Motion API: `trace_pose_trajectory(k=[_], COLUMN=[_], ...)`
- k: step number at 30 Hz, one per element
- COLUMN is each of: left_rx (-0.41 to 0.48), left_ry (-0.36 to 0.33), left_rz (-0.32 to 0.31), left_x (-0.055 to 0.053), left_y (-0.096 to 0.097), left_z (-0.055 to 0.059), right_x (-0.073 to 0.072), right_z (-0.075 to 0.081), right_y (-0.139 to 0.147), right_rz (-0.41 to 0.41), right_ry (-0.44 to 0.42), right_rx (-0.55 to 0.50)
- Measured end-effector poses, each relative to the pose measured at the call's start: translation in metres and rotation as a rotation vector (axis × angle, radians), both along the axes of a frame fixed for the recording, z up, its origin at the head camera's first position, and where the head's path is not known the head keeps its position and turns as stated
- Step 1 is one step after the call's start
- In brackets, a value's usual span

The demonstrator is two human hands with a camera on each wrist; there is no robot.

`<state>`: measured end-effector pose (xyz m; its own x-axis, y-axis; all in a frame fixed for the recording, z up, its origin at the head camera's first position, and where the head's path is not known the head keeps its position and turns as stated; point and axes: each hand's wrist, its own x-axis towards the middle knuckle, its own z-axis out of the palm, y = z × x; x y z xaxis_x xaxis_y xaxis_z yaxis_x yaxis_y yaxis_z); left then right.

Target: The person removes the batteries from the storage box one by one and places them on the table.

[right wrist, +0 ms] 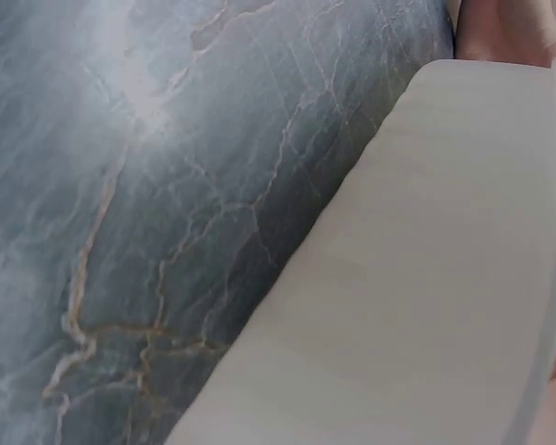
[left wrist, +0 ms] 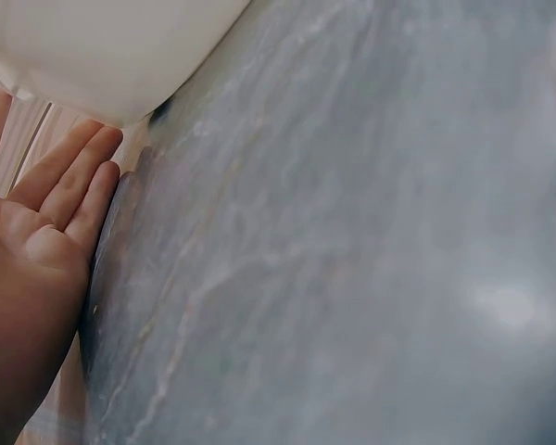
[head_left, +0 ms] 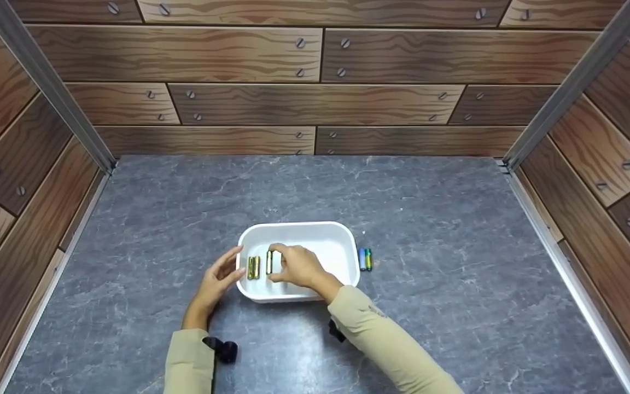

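A white plastic tub (head_left: 315, 232) sits on the grey marbled surface. Inside its left part, two gold batteries (head_left: 254, 267) lie side by side. A third battery (head_left: 269, 262), pale and shiny with dark ends, is just right of them. My right hand (head_left: 299, 266) reaches into the tub and pinches this battery end to end between thumb and finger. At the tub's left rim is my left hand (head_left: 218, 279), thumb and fingers extended along the wall. In the left wrist view, the straight fingers of that hand (left wrist: 37, 232) reach the tub wall (left wrist: 102, 56).
Just outside the tub's right wall stand a blue battery (head_left: 362, 259) and a green battery (head_left: 369, 259), side by side. Wood-patterned panels (head_left: 315, 104) enclose the back and sides. The tub's outer wall (right wrist: 417, 260) fills much of the right wrist view.
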<state>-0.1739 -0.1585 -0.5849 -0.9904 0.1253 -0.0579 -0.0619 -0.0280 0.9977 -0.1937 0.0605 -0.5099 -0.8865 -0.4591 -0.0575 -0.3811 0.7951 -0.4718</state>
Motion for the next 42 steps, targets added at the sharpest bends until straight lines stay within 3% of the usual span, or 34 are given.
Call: trace_pose_trajectory(k=[13,26,42], left_rx=[-0.003,0.025,0.022], left_ry=[0.039,-0.008,0.002], left_rz=[-0.006,-0.006,-0.012], left_x=[0.001,0.001,0.001], left_y=[-0.001,-0.002,0.000], left_z=[-0.001,0.000,0.000], right_x=[0.004,0.008,0.011], right_z=[0.010,0.012,0.016], right_y=[0.019,0.044,0.080], right_rz=[0.005,0.004,-0.020], right_ry=[0.010,0.053,0.077], right_rx=[-0.062,-0.126,-0.170])
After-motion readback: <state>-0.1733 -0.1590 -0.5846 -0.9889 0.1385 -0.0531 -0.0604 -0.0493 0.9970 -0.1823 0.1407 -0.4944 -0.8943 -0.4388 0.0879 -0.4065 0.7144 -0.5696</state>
